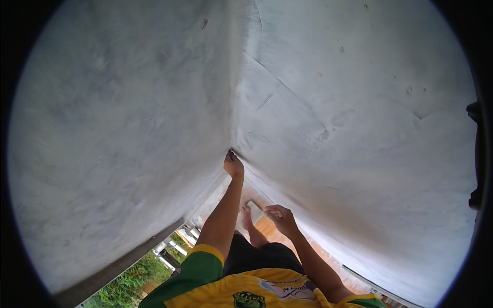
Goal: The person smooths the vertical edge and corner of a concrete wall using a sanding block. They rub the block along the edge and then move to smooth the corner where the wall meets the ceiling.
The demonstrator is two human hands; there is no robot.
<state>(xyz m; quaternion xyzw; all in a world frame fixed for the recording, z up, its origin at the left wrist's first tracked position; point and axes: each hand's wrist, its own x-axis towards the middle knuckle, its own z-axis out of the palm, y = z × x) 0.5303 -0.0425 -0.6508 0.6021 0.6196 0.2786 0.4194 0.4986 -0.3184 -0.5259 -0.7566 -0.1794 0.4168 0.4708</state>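
Two pale grey plastered walls, the left wall [123, 118] and the right wall [349, 102], meet in a vertical corner [233, 102]. At this corner, in front of me, my left hand [233, 164] is closed with its fingertips against the plaster. Something small and dark shows at those fingertips, too small to name. My right hand [281, 217] hangs lower, in front of the right wall, its fingers loosely curled together. Nothing shows between them.
Below, my bare foot [246, 215] stands by a pale flat piece [253, 206] on a reddish-brown surface [268, 227]. Past the left wall's lower edge [118, 269] are white rails [167, 259] and green plants [123, 285]. A dark object [478, 154] borders the far right. Cracks mark the right wall.
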